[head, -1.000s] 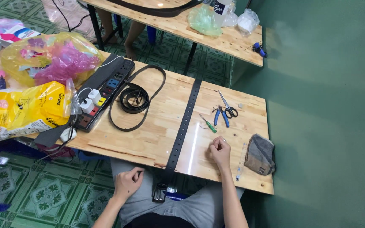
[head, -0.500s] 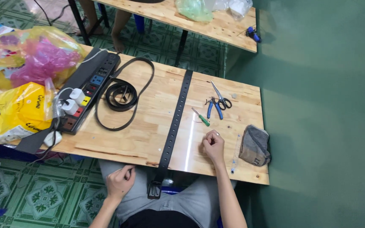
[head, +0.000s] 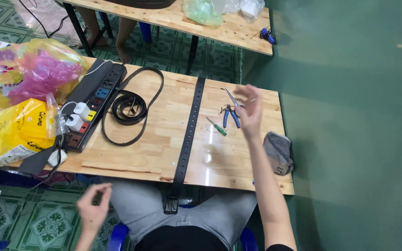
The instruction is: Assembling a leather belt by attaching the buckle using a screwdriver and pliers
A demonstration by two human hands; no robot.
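Now the right hand (head: 249, 110) is hovering with a wide, empty grip over the blue-handled pliers (head: 231, 114) lying on the table (head: 164, 139), while the left hand (head: 92, 208) is hanging loosely curled, empty, below its edge.

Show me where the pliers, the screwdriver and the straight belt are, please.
pliers (head: 230, 116), head view, blue handles.
screwdriver (head: 220, 130), head view, green handle.
straight belt (head: 189, 132), head view, middle of the strap.

The right arm stretches forward toward twelve o'clock, forearm bare, its right hand (head: 249, 111) raised with fingers spread loosely and blurred. The left hand (head: 92, 208) hangs low at about eight o'clock, fingers curled loosely inward, thumb near the fingertips, holding nothing.
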